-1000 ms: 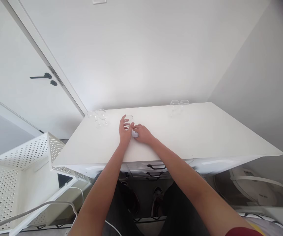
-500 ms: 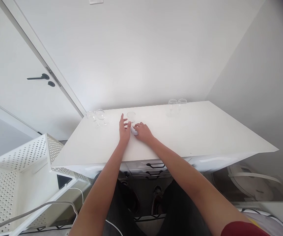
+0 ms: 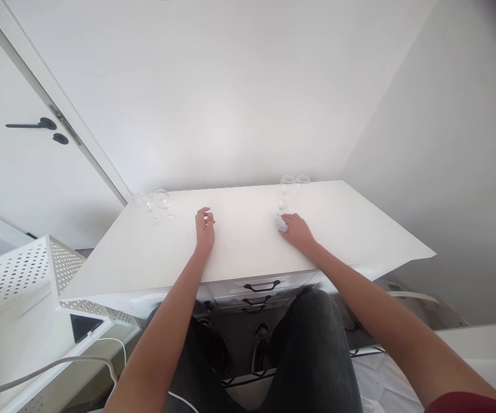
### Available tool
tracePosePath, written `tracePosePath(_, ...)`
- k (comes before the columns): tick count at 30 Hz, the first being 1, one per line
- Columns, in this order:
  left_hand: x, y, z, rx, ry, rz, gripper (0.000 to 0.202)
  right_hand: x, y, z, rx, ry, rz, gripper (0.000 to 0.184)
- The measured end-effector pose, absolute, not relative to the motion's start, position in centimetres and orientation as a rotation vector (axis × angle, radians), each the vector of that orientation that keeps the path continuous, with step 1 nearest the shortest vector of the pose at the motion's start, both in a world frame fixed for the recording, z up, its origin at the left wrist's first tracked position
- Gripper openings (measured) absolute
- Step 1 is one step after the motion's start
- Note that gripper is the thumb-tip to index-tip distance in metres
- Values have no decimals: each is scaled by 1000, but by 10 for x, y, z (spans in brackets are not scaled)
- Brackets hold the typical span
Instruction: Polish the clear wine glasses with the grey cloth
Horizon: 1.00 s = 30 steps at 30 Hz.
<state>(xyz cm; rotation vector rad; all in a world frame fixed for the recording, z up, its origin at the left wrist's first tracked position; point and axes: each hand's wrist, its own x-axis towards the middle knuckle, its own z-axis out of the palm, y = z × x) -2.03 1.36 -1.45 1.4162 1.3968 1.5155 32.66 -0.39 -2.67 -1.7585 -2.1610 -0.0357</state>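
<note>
My right hand (image 3: 298, 230) rests on the right part of the white cabinet top, fingers curled around a small pale greyish-white thing (image 3: 281, 223) whose kind I cannot make out. Just beyond it a faint clear glass piece (image 3: 282, 205) shows; whether it touches the pale thing I cannot tell. Two clear stemmed glasses stand behind, a left one (image 3: 287, 180) and a right one (image 3: 302, 179). My left hand (image 3: 205, 229) is over the middle left of the top, its fingers loosely bent and apart, holding nothing. Left of it stand two more stemmed glasses (image 3: 161, 199).
The white cabinet top (image 3: 243, 252) has drawers with black handles (image 3: 262, 286) at its front. A perforated white rack (image 3: 65, 267) adjoins its left end, with a dark device (image 3: 85, 326) and a cable (image 3: 50, 367). A wall closes the back, and a door (image 3: 15, 155) stands left.
My right hand has moved right with the pale thing, away from my left hand. The glass that stood between the hands is no longer seen there. The view has shifted.
</note>
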Motion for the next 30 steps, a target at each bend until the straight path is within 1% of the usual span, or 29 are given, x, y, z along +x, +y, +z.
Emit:
tracePosePath(4,-20,15,-15,1404,1402,1504,27,379,-11,-29,-1914,-2021,-107,31)
tracePosePath(8,-19,14,-14,1392,1390,1512,24,396,-10,-28,-1966,-1954,-53,29)
tracePosePath(12,-18,14,-13,1392,1391,1511,21,396,-5,-27,-1962,-1922,25,35)
tracePosePath(15,-19,14,-13,1387,1397,1498,22,396,-1,-30,-1978,-1910,9,40)
tracePosePath(24,-19,15,-15,1383,1406,1487,22,398,1,-32,-2044,-1920,-32,34)
tracePosePath(30,-19,14,-14,1376,1397,1495,21,397,2,-32,-2061,-1916,-39,39)
